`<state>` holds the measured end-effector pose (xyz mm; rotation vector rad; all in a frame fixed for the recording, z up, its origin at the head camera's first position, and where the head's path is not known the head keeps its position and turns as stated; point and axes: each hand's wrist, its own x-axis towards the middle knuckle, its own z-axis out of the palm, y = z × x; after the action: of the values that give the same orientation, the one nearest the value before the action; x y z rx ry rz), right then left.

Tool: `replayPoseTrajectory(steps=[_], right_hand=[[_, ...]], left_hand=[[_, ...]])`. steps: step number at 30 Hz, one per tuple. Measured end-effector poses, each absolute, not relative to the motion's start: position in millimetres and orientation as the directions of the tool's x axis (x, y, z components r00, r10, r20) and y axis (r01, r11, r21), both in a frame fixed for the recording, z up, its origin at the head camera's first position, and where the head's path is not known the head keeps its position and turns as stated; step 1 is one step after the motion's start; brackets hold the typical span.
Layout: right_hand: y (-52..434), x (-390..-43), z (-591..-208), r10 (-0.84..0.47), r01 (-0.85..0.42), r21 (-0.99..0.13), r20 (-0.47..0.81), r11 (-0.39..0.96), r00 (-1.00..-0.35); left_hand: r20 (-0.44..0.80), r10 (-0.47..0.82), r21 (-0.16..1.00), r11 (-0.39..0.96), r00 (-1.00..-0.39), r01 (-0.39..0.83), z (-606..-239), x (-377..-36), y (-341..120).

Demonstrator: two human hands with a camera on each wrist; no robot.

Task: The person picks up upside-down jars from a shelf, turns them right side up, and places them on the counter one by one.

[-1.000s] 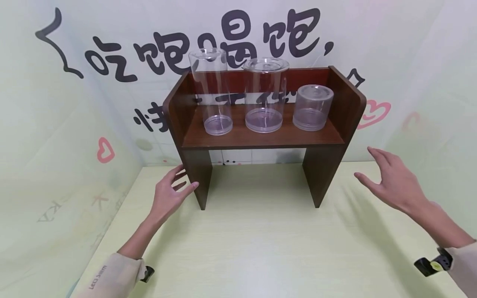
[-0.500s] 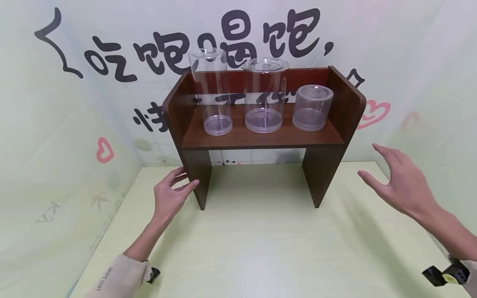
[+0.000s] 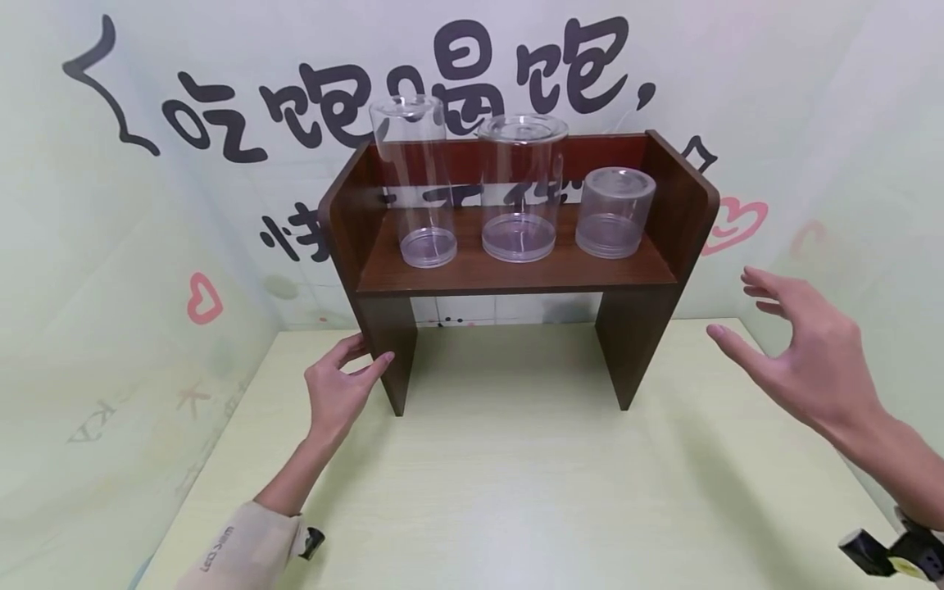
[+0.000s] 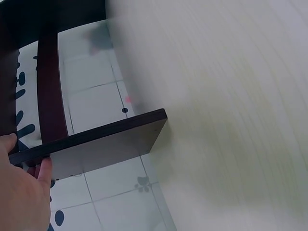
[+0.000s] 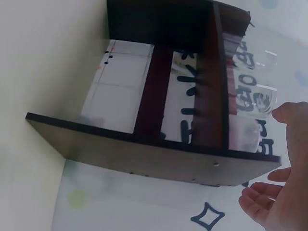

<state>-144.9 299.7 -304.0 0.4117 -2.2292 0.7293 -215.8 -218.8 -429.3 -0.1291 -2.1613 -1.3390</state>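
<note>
A dark brown wooden shelf (image 3: 516, 279) stands upright on the table, carrying three clear plastic jars in a row. On its left is a tall narrow jar (image 3: 420, 197), in the middle a wide jar (image 3: 519, 201), and at the right a short jar (image 3: 615, 215). My left hand (image 3: 339, 389) grips the front edge of the left side panel (image 4: 106, 149), thumb on one face and fingers on the other. To the right of the shelf, my right hand (image 3: 819, 365) is held in the air, thumb and fingers spread apart, near the right side panel (image 5: 144, 154) with nothing in it.
The pale table (image 3: 501, 492) extends in front of the shelf and under its raised board. Close behind stands a wall sheet (image 3: 184, 49) printed with large black characters and pink hearts. Similar sheets close off the left and right sides.
My left thumb has come in against the side panel. The right hand has drifted right and slightly up, away from the shelf. The shelf and jars stay in place.
</note>
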Motion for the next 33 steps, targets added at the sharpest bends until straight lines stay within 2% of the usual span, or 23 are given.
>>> replayPoseTrajectory(steps=[7,16,28,33], right_hand=[[281.1,-139.1,-283.5,-0.055,-0.526,-0.388,0.764,0.756,-0.643],[249.0,-139.4,-260.8,-0.07,-0.589,-0.38,0.797,0.713,-0.6],[213.3,-159.1,-239.3,-0.082,-0.545,-0.403,0.746,0.735,-0.661],[203.0,-174.9,-236.3,-0.078,-0.524,-0.389,0.743,0.758,-0.664]], left_hand=[[0.557,-0.261,0.758,0.547,-0.789,0.355,-428.2,-218.3,-212.3],[0.588,-0.282,0.748,0.547,-0.758,0.376,-429.0,-220.0,-208.8],[0.61,-0.279,0.726,0.571,-0.742,0.383,-431.8,-219.9,-206.1],[0.611,-0.273,0.724,0.572,-0.743,0.385,-432.0,-219.7,-205.9]])
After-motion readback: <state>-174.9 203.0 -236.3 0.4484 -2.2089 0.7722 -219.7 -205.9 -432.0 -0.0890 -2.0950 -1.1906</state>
